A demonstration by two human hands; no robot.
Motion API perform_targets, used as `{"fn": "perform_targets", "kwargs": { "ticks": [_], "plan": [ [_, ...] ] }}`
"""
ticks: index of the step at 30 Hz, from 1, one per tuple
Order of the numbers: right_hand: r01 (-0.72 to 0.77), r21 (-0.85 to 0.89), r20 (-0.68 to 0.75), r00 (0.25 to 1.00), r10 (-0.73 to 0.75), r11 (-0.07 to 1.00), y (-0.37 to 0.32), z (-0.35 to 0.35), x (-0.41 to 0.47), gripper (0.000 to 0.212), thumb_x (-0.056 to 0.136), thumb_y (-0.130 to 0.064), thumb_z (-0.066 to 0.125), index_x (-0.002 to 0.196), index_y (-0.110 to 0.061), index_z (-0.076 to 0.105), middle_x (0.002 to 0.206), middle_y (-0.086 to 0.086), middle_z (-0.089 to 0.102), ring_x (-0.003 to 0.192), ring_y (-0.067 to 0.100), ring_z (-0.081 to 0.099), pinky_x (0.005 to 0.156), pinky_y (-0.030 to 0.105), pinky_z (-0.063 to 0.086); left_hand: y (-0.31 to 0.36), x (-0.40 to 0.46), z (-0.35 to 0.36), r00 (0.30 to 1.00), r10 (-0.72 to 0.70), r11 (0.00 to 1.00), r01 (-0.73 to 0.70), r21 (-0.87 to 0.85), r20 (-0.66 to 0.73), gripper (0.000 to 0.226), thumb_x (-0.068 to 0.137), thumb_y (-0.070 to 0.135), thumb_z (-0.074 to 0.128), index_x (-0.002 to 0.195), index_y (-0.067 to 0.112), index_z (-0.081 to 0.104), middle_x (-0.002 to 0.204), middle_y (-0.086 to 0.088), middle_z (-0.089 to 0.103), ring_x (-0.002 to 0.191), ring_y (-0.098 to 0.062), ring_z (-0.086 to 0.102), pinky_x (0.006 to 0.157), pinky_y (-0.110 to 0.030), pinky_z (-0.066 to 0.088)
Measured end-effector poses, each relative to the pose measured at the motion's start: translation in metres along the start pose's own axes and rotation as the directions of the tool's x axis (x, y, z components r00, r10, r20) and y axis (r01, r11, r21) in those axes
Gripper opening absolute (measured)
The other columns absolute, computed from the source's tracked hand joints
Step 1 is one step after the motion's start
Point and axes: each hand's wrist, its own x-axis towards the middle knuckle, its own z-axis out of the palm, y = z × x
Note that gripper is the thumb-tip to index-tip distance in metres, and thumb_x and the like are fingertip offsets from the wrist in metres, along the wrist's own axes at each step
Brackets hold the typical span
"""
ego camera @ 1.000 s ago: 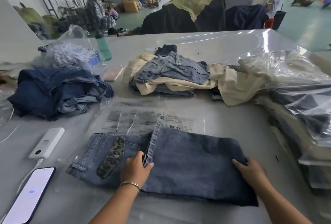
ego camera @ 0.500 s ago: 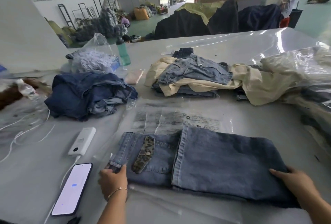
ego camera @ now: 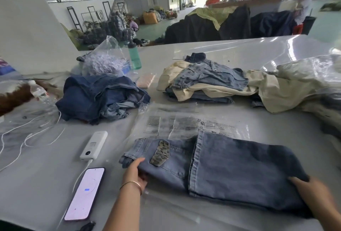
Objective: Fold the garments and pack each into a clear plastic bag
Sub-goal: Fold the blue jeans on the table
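Folded blue jeans [ego camera: 230, 166] with a leopard-print patch lie on the table in front of me, over a clear plastic bag [ego camera: 184, 123] printed with text. My left hand [ego camera: 135, 172] grips the waistband end of the jeans, fingers tucked under the near edge. At the right end my right hand [ego camera: 311, 191] grips the fold. The near edge of the jeans is raised a little off the table.
A phone [ego camera: 85, 194] and a white power bank [ego camera: 94, 145] with cables lie to the left. Dark denim pile [ego camera: 99, 98] back left, mixed beige and denim pile [ego camera: 212, 85] behind, bagged garments [ego camera: 317, 86] at right. A green bottle [ego camera: 134, 55] stands farther back.
My left hand slid from the middle seam to the waistband end and took hold under it. The right hand moved out to the right end. The view shifted left.
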Motion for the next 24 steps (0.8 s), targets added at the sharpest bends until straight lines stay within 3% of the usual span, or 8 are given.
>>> {"fn": "perform_targets", "kwargs": {
  "ticks": [4, 8, 11, 14, 17, 20, 22, 24],
  "plan": [
    [0.032, 0.042, 0.028, 0.999, -0.033, 0.999, 0.0, -0.004, -0.001, 0.029, 0.084, -0.02, 0.071, 0.105, 0.0, 0.066, 0.102, 0.027, 0.068, 0.095, 0.042, 0.063, 0.071, 0.036, 0.04, 0.007, -0.027, 0.033, 0.977, 0.023, 0.979, 0.021, -0.205, 0.21, 0.037, 0.085, 0.006, 0.043, 0.049, 0.015, 0.052, 0.052, -0.002, 0.052, 0.06, -0.017, 0.047, 0.063, -0.028, 0.039],
    [0.01, 0.056, 0.104, 0.994, -0.016, 0.998, 0.0, -0.01, 0.003, 0.031, 0.087, -0.024, 0.069, 0.109, -0.003, 0.065, 0.106, 0.022, 0.068, 0.097, 0.037, 0.062, 0.072, 0.035, 0.041, 0.001, -0.058, 0.079, 0.957, 0.257, 0.966, -0.257, -0.017, 0.134, 0.035, 0.078, 0.002, 0.047, 0.046, 0.016, 0.047, 0.042, 0.005, 0.045, 0.055, -0.018, 0.041, 0.054, -0.028, 0.033],
    [-0.005, 0.106, 0.147, 0.989, -0.011, 0.994, -0.001, -0.016, 0.006, 0.031, 0.09, -0.032, 0.064, 0.109, -0.008, 0.063, 0.113, 0.019, 0.067, 0.102, 0.035, 0.06, 0.079, 0.035, 0.043, -0.02, -0.091, 0.116, 0.828, 0.526, 0.796, -0.559, 0.232, 0.192, 0.034, 0.07, 0.009, 0.059, 0.038, 0.02, 0.051, 0.041, 0.011, 0.044, 0.05, -0.013, 0.043, 0.052, -0.029, 0.032],
    [0.013, 0.23, 0.114, 0.993, -0.041, 0.973, 0.005, -0.021, 0.014, 0.046, 0.098, -0.044, 0.048, 0.114, -0.003, 0.063, 0.124, 0.021, 0.061, 0.115, 0.035, 0.055, 0.098, 0.039, 0.041, -0.062, -0.12, 0.148, 0.684, 0.581, 0.627, -0.722, 0.293, 0.441, 0.017, 0.063, 0.02, 0.056, 0.048, 0.02, 0.047, 0.041, 0.007, 0.043, 0.04, -0.006, 0.038, 0.047, -0.027, 0.032],
    [-0.12, 0.438, 0.199, 0.979, 0.034, 0.891, 0.01, -0.027, 0.016, 0.061, 0.097, -0.056, 0.036, 0.124, -0.007, 0.06, 0.13, 0.017, 0.057, 0.121, 0.036, 0.052, 0.107, 0.043, 0.037, -0.12, -0.139, 0.173, 0.59, 0.469, 0.466, -0.797, 0.384, 0.657, 0.025, 0.066, 0.02, 0.054, 0.087, 0.019, 0.068, 0.066, -0.008, 0.065, 0.059, -0.025, 0.057, 0.056, -0.031, 0.045],
    [-0.221, 0.6, 0.312, 0.95, 0.029, 0.769, 0.01, -0.036, 0.014, 0.062, 0.095, -0.058, 0.037, 0.112, -0.006, 0.066, 0.106, 0.017, 0.069, 0.096, 0.034, 0.066, 0.092, 0.042, 0.05, -0.181, -0.149, 0.188, 0.49, 0.057, 0.181, -0.862, 0.474, 0.87, 0.059, 0.083, 0.026, 0.06, 0.14, 0.022, 0.046, 0.117, -0.005, 0.067, 0.107, -0.022, 0.06, 0.089, -0.026, 0.047],
    [-0.244, 0.64, 0.347, 0.938, 0.01, 0.728, 0.007, -0.043, 0.009, 0.055, 0.092, -0.056, 0.045, 0.102, -0.008, 0.069, 0.089, 0.014, 0.074, 0.079, 0.028, 0.071, 0.071, 0.033, 0.054, -0.209, -0.152, 0.197, 0.454, -0.283, -0.167, -0.891, 0.423, 0.845, 0.07, 0.089, 0.039, 0.058, 0.148, 0.019, 0.027, 0.136, -0.01, 0.049, 0.125, -0.03, 0.047, 0.104, -0.033, 0.038],
    [-0.181, 0.605, 0.349, 0.935, -0.054, 0.776, 0.005, -0.046, 0.007, 0.047, 0.082, -0.056, 0.057, 0.097, -0.014, 0.068, 0.087, 0.005, 0.075, 0.076, 0.018, 0.071, 0.068, 0.027, 0.052, -0.218, -0.152, 0.204, 0.477, -0.41, -0.343, -0.871, 0.353, 0.778, 0.072, 0.088, 0.048, 0.056, 0.147, 0.02, 0.025, 0.133, -0.012, 0.04, 0.125, -0.035, 0.043, 0.107, -0.041, 0.035]
  ]
}}
